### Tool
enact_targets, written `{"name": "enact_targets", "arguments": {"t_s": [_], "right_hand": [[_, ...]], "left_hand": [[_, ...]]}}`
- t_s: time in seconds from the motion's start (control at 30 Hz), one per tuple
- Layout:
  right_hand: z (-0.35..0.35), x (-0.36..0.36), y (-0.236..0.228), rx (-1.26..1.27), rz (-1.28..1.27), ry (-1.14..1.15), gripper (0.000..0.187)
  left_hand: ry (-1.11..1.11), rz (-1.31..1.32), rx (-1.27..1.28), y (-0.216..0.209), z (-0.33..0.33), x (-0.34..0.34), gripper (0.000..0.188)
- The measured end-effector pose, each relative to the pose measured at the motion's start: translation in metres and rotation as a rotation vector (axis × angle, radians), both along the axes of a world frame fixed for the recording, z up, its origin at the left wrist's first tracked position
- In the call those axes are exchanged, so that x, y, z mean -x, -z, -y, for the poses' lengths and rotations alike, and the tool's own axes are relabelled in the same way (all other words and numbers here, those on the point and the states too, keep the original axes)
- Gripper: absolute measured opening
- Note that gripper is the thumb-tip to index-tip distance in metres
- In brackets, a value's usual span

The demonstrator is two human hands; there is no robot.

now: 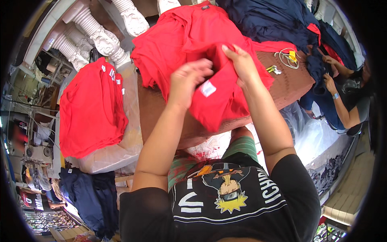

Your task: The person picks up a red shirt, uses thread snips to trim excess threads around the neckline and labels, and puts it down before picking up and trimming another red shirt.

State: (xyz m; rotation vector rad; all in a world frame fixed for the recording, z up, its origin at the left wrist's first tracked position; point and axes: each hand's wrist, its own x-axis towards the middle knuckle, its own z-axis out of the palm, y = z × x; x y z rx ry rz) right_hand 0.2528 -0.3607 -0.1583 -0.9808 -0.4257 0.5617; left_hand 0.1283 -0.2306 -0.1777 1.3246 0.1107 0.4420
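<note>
A red garment (225,94) with a small white label hangs over the near edge of the brown-covered table, held up in front of me. My right hand (243,64) pinches its upper edge between thumb and fingers. Close to a fold of the same cloth is my left hand (190,78), slightly blurred, with its fingers stretched toward the fabric. It seems to hold nothing, though whether its fingertips touch the cloth is hard to see. Behind both hands lies a loose heap of red garments (181,36).
A flat stack of red garments (92,109) sits on a plastic-wrapped surface at left; dark blue garments (90,197) hang below it. More dark blue cloth (274,22) lies far right. Yellow-handled thread snips (274,70) and a cord (288,57) rest on the table. A co-worker (342,97) handles dark cloth.
</note>
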Motion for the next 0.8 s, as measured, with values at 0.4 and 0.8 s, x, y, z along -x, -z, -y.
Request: {"name": "enact_targets", "arguments": {"t_s": [0.4, 0.8], "right_hand": [[0.036, 0.12, -0.048, -0.005, 1.08, -0.55, 0.019], [0.095, 0.05, -0.028, -0.171, 0.71, -0.091, 0.018]], "left_hand": [[-0.149, 0.34, 0.341, -0.064, -0.082, 0.016, 0.036], [-0.147, -0.258, -0.301, -0.15, -0.132, 0.011, 0.051]]}}
